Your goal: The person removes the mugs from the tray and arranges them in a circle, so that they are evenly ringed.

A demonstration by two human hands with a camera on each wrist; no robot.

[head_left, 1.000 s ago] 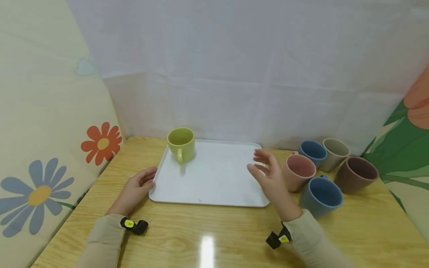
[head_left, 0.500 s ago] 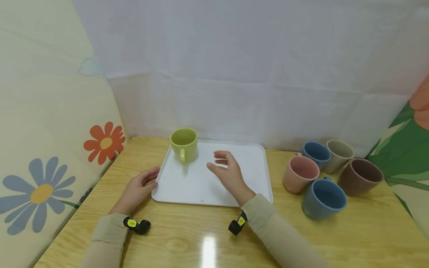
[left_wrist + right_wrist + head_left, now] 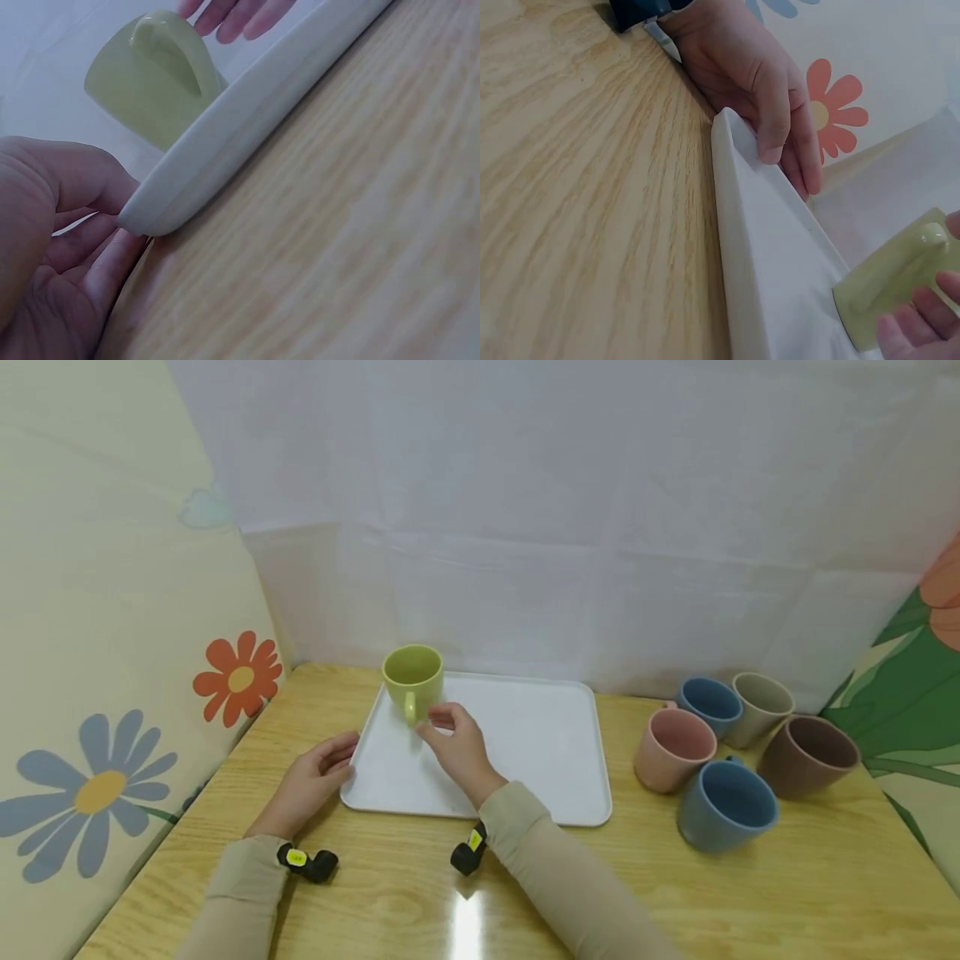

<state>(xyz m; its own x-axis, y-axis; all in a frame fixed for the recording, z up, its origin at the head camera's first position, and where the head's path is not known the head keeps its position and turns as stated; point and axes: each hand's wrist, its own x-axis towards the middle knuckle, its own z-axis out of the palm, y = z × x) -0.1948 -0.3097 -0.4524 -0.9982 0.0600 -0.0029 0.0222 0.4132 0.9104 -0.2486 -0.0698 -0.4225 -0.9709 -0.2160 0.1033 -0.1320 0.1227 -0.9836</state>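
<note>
A yellow-green mug (image 3: 401, 693) stands upright at the back left of a white rectangular tray (image 3: 536, 743), its handle facing me. My left hand (image 3: 303, 783) holds the tray's left edge; in the left wrist view, its thumb and fingers (image 3: 79, 244) are on either side of the rim at the corner. Over the tray, my right hand (image 3: 461, 750) is at the mug's right side with fingers parted and slightly bent, thumb tip right by the handle. In the right wrist view, the right fingers (image 3: 922, 322) overlap the mug (image 3: 877, 285).
Right of the tray, a pink mug (image 3: 667, 756), two blue mugs, the nearer one (image 3: 712, 814) larger in view, a beige mug (image 3: 757, 718) and a brown mug (image 3: 791, 768) stand grouped on the wooden table (image 3: 375, 893). White cloth (image 3: 487, 593) hangs behind.
My right hand has moved left across the tray, from beside the pink mug to the yellow-green mug's handle. The left hand stays at the tray's left edge.
</note>
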